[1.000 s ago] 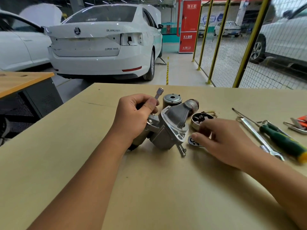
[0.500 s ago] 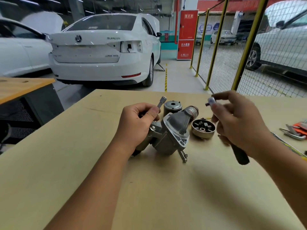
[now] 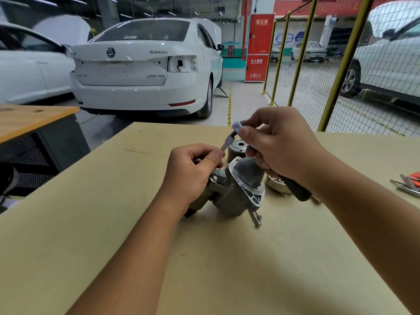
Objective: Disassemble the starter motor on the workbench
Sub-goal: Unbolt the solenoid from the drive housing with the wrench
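Left hand point(image 3: 193, 171) pinches socket point(image 3: 227, 143) over starter point(image 3: 236, 189) on bench point(image 3: 113, 223); right hand point(image 3: 279, 146) grips ratchet point(image 3: 297, 189) — head (blurred) meeting socket.

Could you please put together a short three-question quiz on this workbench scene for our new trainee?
1. True or false: the left hand rests flat and open on the workbench.
2. Which hand holds the black-handled ratchet?
A. left
B. right
C. neither
3. Fill in: the starter motor lies on the ____.

Key
1. False: its fingers pinch the socket extension standing up from the motor.
2. B: the right hand has it in its grip, with the ratchet's head at the extension's top.
3. Workbench.
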